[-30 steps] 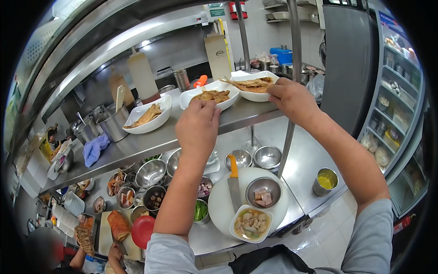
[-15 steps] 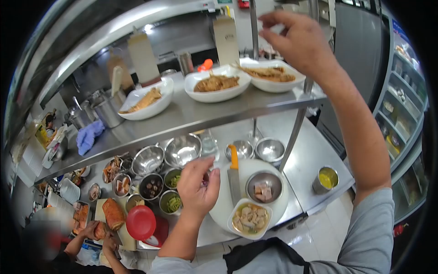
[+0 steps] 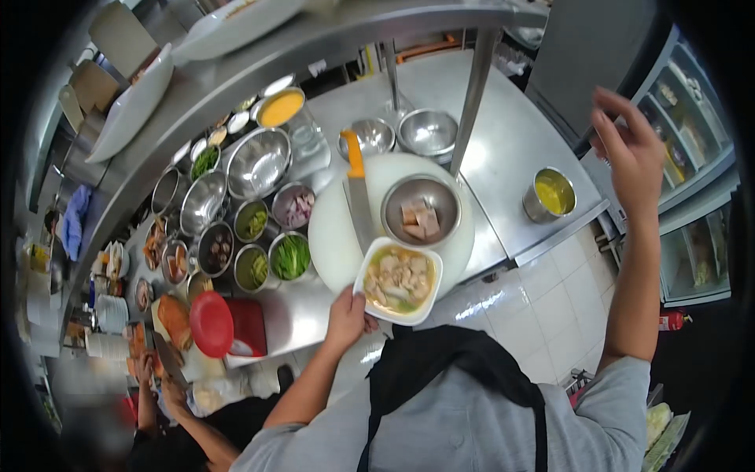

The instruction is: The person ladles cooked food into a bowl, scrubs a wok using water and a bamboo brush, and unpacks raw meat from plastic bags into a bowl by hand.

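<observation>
The fingers of the left hand [image 3: 348, 321] pinch the lower left edge of a white bowl [image 3: 403, 318] of chunky soup [image 3: 399, 279], mid-frame. The right hand [image 3: 631, 149] is at the upper right, fingers loosely bent and apart. Above the white bowl, a steel bowl [image 3: 446, 197] of meat chunks [image 3: 421, 219] and an orange-handled knife [image 3: 359, 203] sit on a round cutting board [image 3: 330, 236].

One soup bowl [image 3: 406, 319], one orange-handled knife [image 3: 359, 197], one round board [image 3: 330, 228]
</observation>
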Demonstrator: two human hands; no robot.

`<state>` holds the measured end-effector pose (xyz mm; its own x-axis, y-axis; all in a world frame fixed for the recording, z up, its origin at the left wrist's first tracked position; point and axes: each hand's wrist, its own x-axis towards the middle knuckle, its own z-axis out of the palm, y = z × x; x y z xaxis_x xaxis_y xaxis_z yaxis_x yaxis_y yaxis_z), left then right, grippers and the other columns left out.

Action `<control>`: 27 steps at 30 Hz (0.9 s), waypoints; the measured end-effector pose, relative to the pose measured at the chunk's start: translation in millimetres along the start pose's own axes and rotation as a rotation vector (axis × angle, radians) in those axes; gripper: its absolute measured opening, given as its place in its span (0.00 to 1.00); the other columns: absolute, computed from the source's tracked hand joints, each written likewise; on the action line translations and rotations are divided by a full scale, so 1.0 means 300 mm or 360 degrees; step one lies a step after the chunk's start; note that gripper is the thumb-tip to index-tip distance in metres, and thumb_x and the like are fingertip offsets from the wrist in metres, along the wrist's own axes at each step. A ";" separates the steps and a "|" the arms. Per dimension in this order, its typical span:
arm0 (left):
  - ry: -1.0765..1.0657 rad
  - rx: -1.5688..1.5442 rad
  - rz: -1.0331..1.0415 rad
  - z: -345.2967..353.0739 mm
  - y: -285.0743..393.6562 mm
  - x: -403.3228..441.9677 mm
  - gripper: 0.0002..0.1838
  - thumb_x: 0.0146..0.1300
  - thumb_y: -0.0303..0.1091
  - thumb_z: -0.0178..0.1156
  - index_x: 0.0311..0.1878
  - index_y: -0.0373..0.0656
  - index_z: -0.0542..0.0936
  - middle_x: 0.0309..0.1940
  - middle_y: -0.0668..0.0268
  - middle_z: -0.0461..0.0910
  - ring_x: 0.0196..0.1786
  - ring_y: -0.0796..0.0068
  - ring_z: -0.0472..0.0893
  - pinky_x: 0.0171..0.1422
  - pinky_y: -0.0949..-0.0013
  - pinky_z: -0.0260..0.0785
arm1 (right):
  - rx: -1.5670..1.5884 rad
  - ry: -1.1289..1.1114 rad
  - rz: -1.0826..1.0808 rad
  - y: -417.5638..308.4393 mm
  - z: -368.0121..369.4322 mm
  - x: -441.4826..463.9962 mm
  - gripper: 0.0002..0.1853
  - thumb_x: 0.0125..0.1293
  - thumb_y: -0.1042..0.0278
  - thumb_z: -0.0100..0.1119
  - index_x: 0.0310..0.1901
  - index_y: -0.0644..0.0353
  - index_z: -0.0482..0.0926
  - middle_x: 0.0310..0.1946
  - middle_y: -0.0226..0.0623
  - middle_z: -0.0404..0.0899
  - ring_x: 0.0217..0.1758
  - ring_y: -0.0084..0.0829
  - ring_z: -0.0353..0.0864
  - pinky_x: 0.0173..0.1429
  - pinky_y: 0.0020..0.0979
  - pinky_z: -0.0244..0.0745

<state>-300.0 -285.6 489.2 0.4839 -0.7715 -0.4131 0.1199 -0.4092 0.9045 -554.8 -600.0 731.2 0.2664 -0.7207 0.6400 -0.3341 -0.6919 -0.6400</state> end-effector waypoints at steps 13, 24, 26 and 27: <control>0.0546 -0.0012 -0.0023 0.443 0.096 -0.158 0.15 0.72 0.30 0.39 0.47 0.29 0.72 0.21 0.59 0.78 0.17 0.74 0.77 0.20 0.72 0.73 | 0.0012 0.0241 0.2063 1.073 -0.999 -1.245 0.15 0.68 0.69 0.59 0.52 0.68 0.76 0.33 0.34 0.79 0.20 0.21 0.73 0.20 0.22 0.71; 0.0364 0.0027 -0.0007 0.977 0.302 -0.010 0.15 0.71 0.30 0.40 0.53 0.31 0.71 0.24 0.59 0.78 0.18 0.74 0.78 0.21 0.72 0.74 | 0.0181 -0.0005 0.1492 1.418 -1.015 -0.509 0.14 0.68 0.72 0.57 0.53 0.68 0.76 0.34 0.32 0.78 0.23 0.18 0.73 0.24 0.20 0.71; 0.0178 0.0026 -0.0035 1.082 0.346 0.086 0.16 0.72 0.31 0.40 0.54 0.31 0.71 0.24 0.59 0.78 0.18 0.75 0.78 0.22 0.72 0.74 | 0.0107 -0.0152 0.1326 1.491 -0.961 -0.346 0.14 0.68 0.72 0.57 0.52 0.69 0.76 0.33 0.32 0.78 0.23 0.17 0.73 0.24 0.21 0.69; 0.0231 0.0009 -0.0019 1.143 0.374 0.133 0.16 0.72 0.31 0.40 0.54 0.31 0.71 0.24 0.59 0.78 0.18 0.75 0.78 0.22 0.72 0.74 | -0.0001 -0.0349 0.1228 1.571 -0.957 -0.309 0.14 0.66 0.73 0.58 0.51 0.69 0.76 0.33 0.35 0.78 0.25 0.22 0.75 0.26 0.25 0.71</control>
<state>-564.5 -529.3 538.0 0.6031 -0.6880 -0.4037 0.1218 -0.4208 0.8989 -996.5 -846.9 492.2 0.1315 -0.9880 -0.0808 -0.4972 0.0048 -0.8676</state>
